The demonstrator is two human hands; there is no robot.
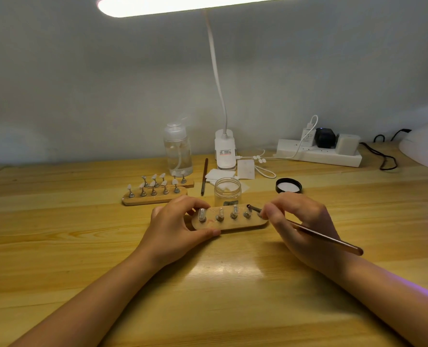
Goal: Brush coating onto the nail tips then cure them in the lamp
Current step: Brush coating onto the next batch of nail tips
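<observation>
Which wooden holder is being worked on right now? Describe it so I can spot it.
Start at the white desk lamp base and come toward the camera past the open clear jar. The wooden holder lies between both hands, unlike the two holders farther left.

No text can be read. The lamp base (224, 152) carries a white label with a red band and dark print, the charger (308, 138) has small grey lines of print, and the jar (227, 192) bears a small dark label; all are too blurred to make out.
</observation>
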